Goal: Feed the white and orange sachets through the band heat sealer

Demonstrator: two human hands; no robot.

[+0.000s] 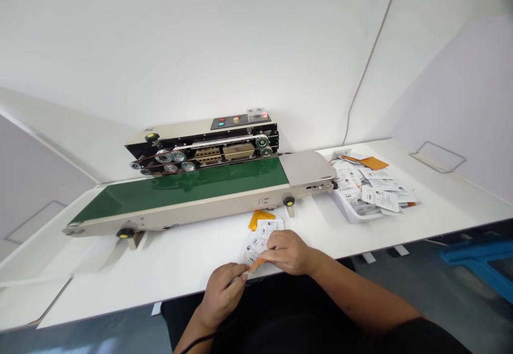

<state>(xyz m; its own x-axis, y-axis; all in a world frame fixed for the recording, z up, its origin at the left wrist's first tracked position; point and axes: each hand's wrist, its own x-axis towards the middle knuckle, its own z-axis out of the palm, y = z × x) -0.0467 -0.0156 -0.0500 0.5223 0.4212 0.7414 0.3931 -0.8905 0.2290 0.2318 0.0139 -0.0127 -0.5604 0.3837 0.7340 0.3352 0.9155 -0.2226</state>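
Observation:
My left hand (222,294) pinches the end of a small orange strip (256,264) at the near edge of the white table (120,284). My right hand (288,252) rests on a small stack of white printed packets (256,243) and grips them, with the strip's other end running in under the paper. Just beyond the stack, an orange packet (261,218) lies on the tabletop, partly covered by the white paper. The two hands are close together, almost touching.
A band sealer with a green conveyor belt (180,191) stands along the back of the table, left of centre. To the right, a white tray (352,212) holds a heap of white printed packets, and orange packets (372,162) lie beyond it. A cable (371,60) runs down the wall.

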